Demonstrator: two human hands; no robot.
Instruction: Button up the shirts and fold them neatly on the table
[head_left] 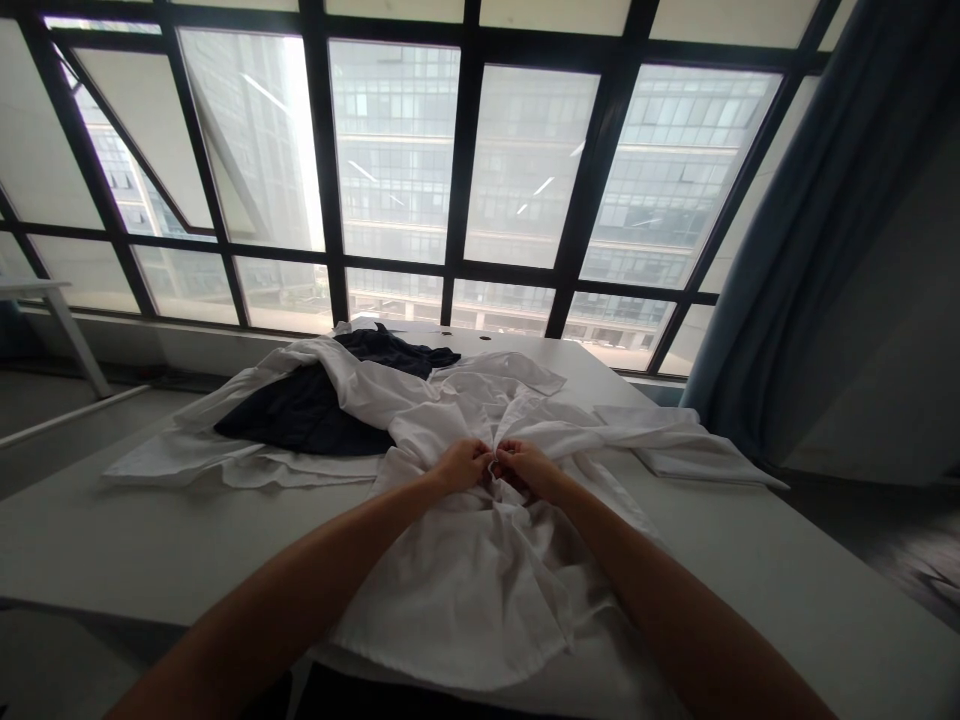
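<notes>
A white shirt (pixel 457 580) lies spread on the table in front of me, its lower end hanging toward my body. My left hand (pixel 466 464) pinches the shirt's front edge near the middle. Close beside it, almost touching, my right hand (pixel 525 468) pinches the facing edge. Fabric bunches up between and below the fingers. Whether a button sits between the fingertips is too small to make out. Beyond the hands the shirt's upper part lies crumpled, with a sleeve stretched out to the right.
Dark navy garments (pixel 307 412) and more white clothing (pixel 172 455) lie to the left on the white table (pixel 750 560). A folded white cloth (pixel 697 460) rests at the right. Behind stand large windows (pixel 394 150), with a blue-grey curtain (pixel 780 230) on the right.
</notes>
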